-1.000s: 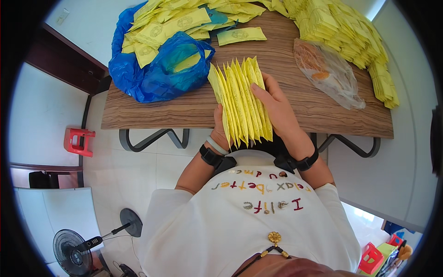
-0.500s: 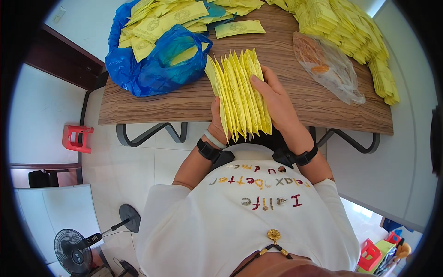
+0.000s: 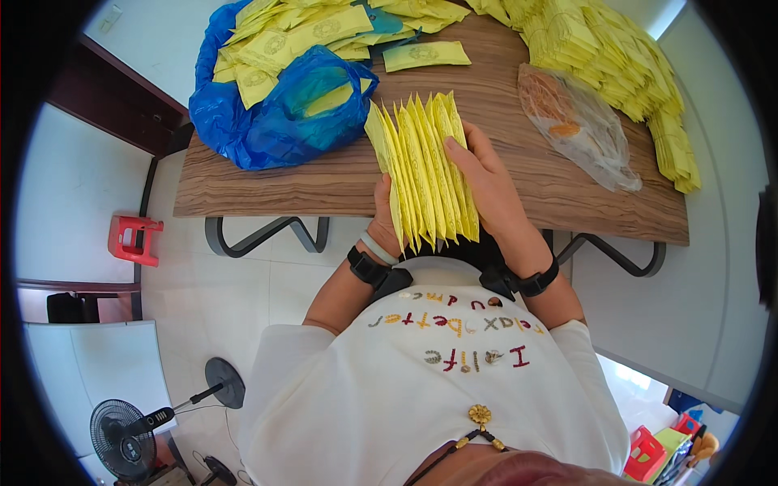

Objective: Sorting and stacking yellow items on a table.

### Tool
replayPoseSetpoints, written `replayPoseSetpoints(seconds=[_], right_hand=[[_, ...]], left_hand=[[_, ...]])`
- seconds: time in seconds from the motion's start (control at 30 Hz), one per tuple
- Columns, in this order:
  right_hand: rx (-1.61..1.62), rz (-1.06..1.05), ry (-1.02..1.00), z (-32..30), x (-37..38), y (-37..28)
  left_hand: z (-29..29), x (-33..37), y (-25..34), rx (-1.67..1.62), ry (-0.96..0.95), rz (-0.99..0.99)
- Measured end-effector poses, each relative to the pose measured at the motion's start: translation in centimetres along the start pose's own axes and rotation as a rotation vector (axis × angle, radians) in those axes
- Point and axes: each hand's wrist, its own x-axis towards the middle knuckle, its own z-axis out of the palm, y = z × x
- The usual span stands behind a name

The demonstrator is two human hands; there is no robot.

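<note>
Between my two hands, just over the table's front edge, I hold a stack of yellow packets (image 3: 428, 174) standing on their edges side by side. My left hand (image 3: 384, 212) grips the stack from the left and below, with most of its fingers hidden behind the packets. My right hand (image 3: 491, 180) closes on the right side, its thumb lying against the outer packet. Beyond my left hand, an open blue plastic bag (image 3: 267, 134) has many loose yellow packets (image 3: 304, 36) heaped in it and behind it. One single packet (image 3: 427, 56) lies flat on the table beside the bag.
On the wooden table (image 3: 275, 190), a clear plastic bag of rubber bands (image 3: 567, 121) lies to the right. Bundled yellow packets (image 3: 600, 49) are piled at the back right. A red stool (image 3: 134, 240) and a black fan (image 3: 123, 441) stand on the floor at left.
The stack in my hands sits slightly lower in the picture; both hands keep the same hold. The view has shifted a little.
</note>
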Motion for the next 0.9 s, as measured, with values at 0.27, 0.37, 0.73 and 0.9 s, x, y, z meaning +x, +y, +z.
replayPoseSetpoints(seconds=[0.27,0.37,0.73,0.9], right_hand=[[-0.012,-0.005,0.007,-0.1,0.2,0.2],[0.007,-0.022,-0.015,-0.1,0.2,0.4],[0.039,-0.006,0.014,0.1,-0.2,0.2],[0.042,-0.002,-0.022,0.0,-0.2,0.1]], left_hand=[[0.9,-0.1,-0.4,0.300,0.229,0.082],[1.1,-0.2,-0.4,0.304,0.262,0.072],[1.2,-0.2,-0.4,0.315,0.222,0.076],[1.3,-0.2,-0.4,0.316,0.248,0.074]])
